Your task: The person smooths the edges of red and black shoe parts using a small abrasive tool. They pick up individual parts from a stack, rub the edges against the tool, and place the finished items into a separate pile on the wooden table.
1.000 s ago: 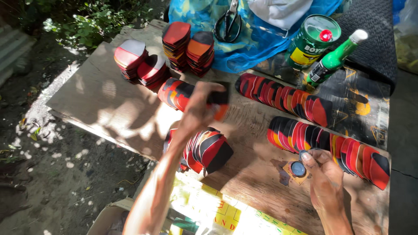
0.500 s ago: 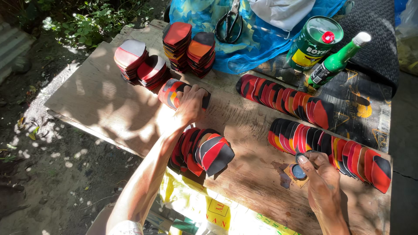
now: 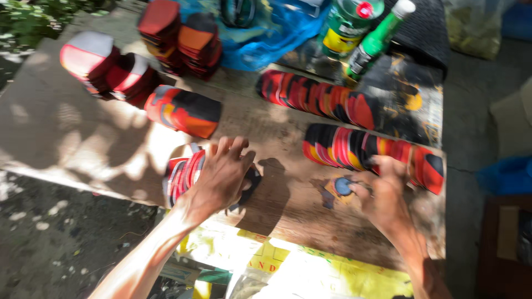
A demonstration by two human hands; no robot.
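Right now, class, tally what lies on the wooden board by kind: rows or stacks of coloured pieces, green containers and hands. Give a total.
Rows or stacks of coloured pieces: 7
Green containers: 2, a tin and a bottle
Hands: 2, left hand, right hand
Total: 11

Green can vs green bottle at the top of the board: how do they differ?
The green can is squat and wide; the green bottle is slim and long. The can stands upright, the bottle leans tilted. The can has a red spot on its lid; the bottle has a white cap. Both are green and sit side by side.
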